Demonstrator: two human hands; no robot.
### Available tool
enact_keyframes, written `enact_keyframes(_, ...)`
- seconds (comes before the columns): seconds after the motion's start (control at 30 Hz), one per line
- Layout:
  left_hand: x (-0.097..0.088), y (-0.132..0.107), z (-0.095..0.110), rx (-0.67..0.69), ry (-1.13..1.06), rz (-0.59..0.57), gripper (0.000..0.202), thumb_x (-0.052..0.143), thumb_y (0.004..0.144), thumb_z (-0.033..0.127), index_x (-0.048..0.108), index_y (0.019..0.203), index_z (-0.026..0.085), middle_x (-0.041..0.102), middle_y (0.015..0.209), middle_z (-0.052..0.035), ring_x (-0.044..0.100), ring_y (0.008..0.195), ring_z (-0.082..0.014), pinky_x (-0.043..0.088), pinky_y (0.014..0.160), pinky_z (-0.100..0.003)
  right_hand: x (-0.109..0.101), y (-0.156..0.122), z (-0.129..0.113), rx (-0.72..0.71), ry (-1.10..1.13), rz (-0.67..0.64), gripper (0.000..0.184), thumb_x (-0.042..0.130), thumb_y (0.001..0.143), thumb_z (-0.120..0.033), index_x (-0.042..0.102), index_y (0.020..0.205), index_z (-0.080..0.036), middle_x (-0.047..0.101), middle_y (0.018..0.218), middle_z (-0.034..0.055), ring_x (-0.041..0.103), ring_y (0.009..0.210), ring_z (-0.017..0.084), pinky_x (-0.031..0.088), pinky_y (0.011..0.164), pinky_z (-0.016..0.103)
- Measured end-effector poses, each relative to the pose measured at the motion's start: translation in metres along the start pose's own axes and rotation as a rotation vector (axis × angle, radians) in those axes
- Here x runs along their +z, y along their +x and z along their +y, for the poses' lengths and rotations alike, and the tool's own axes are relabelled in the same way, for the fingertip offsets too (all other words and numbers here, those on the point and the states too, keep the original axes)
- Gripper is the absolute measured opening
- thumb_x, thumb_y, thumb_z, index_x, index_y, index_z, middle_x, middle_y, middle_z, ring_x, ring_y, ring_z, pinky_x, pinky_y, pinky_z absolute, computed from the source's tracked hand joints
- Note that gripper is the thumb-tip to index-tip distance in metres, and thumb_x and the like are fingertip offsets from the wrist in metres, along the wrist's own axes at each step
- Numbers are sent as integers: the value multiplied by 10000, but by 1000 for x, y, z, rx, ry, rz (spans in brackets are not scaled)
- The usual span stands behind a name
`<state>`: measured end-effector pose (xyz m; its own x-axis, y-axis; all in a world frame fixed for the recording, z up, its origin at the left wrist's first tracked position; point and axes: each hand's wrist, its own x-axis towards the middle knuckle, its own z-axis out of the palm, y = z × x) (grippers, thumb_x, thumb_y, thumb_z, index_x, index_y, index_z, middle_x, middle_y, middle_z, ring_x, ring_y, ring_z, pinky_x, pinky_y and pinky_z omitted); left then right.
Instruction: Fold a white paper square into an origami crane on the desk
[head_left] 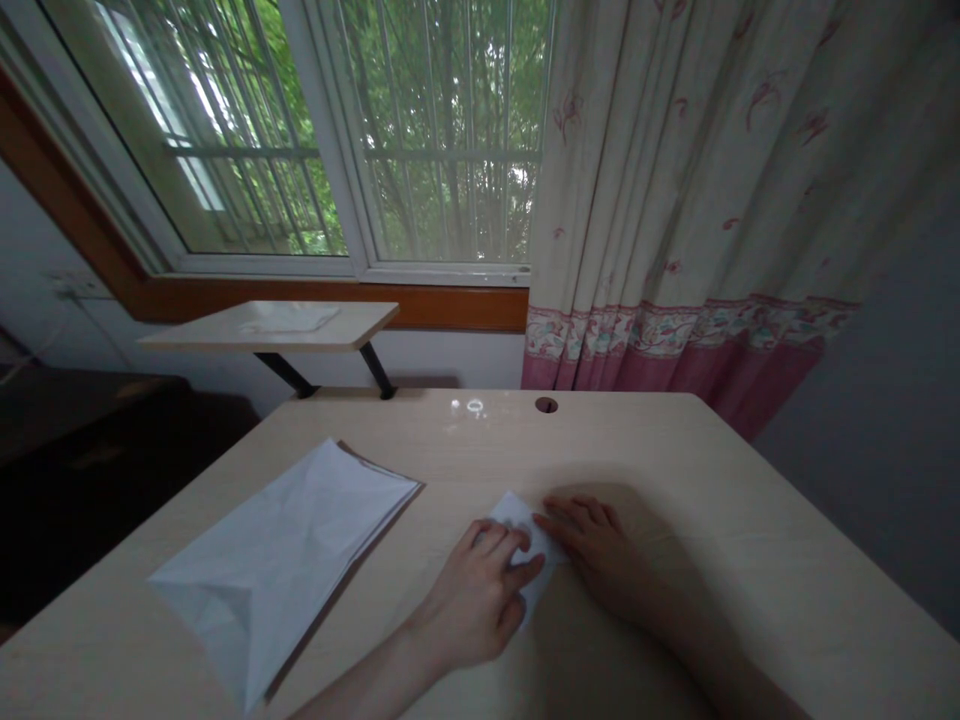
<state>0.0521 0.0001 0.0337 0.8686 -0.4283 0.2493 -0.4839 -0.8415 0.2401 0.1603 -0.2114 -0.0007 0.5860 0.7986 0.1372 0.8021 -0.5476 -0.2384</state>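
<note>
A small folded piece of white paper (511, 508) lies on the table with one corner pointing away from me. My left hand (484, 590) rests on it with curled fingers, the fingertips pressing on the paper, and it covers much of the sheet. On the paper's right edge are the fingertips of my right hand (596, 550), which lies low and flat with its fingers stretched out. Left of both hands is a stack of larger white paper sheets (292, 550), creased on top.
The pale wooden table (750, 580) has a round cable hole (546, 405) near its back edge. A small raised shelf (345, 325) at the back left carries something white and flat. Behind stand a barred window (450, 150) and a long patterned curtain (660, 200).
</note>
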Motion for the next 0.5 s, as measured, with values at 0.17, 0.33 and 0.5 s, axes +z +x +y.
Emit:
enact_keyframes(0.17, 0, 1, 0, -21, 33, 32, 358, 590, 846, 374, 603, 1193, 285, 558, 1157, -59, 490, 1051, -252, 316, 942, -444, -8, 0, -5, 8, 2, -5, 565, 425, 861, -84, 458, 1352, -362, 470, 1406, 25, 412, 1237, 266, 307, 1015, 507)
enact_keyframes(0.33, -1, 2, -2, -51, 117, 63, 312, 540, 902, 452, 628, 1149, 283, 566, 1180, -56, 487, 1051, -257, 314, 937, -458, -12, -1, -8, -12, -10, 50, 478, 456, 849, -130, 545, 1291, -291, 498, 1384, 40, 419, 1242, 259, 299, 1038, 489)
enact_keyframes(0.5, 3, 2, -5, -92, 183, 110, 285, 495, 935, 443, 651, 1106, 277, 588, 1145, -61, 486, 1046, -262, 326, 921, -460, -8, -1, -6, -81, 18, 102, 490, 465, 802, -125, 572, 1271, -220, 527, 1360, 53, 433, 1250, 237, 312, 1055, 440)
